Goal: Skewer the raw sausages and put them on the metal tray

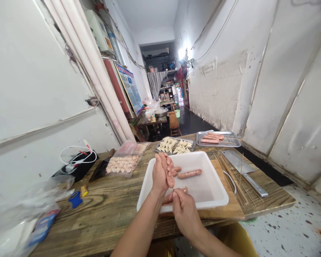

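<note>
My left hand (160, 175) is closed around a pink sausage (170, 181), held tilted over a white plastic tub (203, 194). At the sausage's lower end, my right hand (186, 210) pinches a thin wooden skewer (173, 189) whose tip meets the sausage; how deep it sits is hidden. Another sausage (189, 174) lies in the tub to the right, and more are partly covered by my hands. To the right of the tub, several bare bamboo skewers (234, 178) lie beside a cleaver (247, 175).
At the back right, a metal tray (231, 143) carries skewered sausages (212, 137). Another tray holds pale triangular pieces (173, 145). Left of the tub are a bag of pale meat pieces (123, 162), a blue object (75, 200) and plastic bags (21, 214). A wooden board (222, 213) lies under the tub.
</note>
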Demonstrator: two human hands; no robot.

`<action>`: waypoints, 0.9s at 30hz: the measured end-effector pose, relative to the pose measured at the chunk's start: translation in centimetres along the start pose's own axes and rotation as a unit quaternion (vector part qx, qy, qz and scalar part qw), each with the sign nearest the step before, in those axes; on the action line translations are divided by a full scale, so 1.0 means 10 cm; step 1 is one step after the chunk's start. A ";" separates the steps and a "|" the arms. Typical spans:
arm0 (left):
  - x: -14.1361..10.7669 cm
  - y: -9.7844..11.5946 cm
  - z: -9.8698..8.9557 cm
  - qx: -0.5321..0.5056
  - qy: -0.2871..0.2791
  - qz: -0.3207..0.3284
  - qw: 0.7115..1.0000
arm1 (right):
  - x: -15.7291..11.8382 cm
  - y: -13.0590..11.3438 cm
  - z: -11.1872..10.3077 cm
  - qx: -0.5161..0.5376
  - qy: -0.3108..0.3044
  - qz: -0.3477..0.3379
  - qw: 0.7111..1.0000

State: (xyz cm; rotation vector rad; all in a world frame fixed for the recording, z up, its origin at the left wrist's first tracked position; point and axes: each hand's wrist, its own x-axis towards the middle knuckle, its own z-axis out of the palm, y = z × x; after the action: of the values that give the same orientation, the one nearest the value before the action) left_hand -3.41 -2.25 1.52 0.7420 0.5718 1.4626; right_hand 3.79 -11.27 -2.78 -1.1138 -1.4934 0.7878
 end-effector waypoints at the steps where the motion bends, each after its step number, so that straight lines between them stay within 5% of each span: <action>1: 0.01 -0.01 0.00 -0.005 -0.001 0.000 1.000 | 0.01 -0.01 -0.01 0.001 -0.003 0.002 1.000; 27: -0.02 0.01 0.03 -0.031 -0.004 -0.013 0.999 | -0.15 0.04 -0.01 0.018 -0.007 -0.008 1.000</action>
State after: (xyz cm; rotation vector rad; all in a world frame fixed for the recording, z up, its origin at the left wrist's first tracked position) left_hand -3.24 -2.50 1.78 0.6889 0.5266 1.4468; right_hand 3.98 -12.54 -3.64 -1.0703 -1.4928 0.8103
